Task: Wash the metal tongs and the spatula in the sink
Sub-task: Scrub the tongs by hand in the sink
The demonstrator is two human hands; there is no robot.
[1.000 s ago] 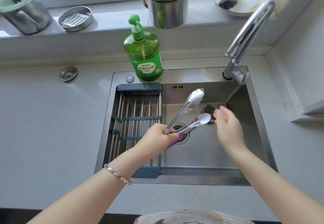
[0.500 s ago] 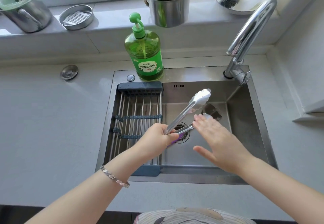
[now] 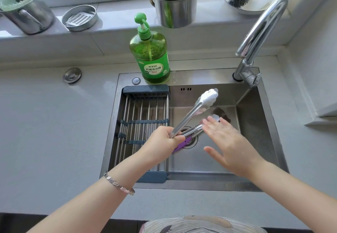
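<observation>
My left hand (image 3: 165, 142) grips the hinge end of the metal tongs (image 3: 193, 113) above the steel sink (image 3: 255, 134). The tongs are spread, with one scalloped jaw raised toward the back wall and the other lower. My right hand (image 3: 229, 141) lies flat with straight fingers over the lower arm of the tongs, hiding most of it. A dark spatula head (image 3: 221, 113) lies on the sink floor behind my right fingers. A purple piece (image 3: 180, 144) shows under my left hand by the drain.
A green dish soap pump bottle (image 3: 150, 54) stands on the sink's back rim. A drying rack (image 3: 142, 123) fills the sink's left part. The faucet (image 3: 259, 32) arches at back right with no water visible. Metal cups, a strainer lid and a brush sit on the sill.
My right hand slid from the lower jaw's tip back along the lower arm and flattened over it. The tongs' upper jaw swung a little to the right. My left hand kept its grip.
</observation>
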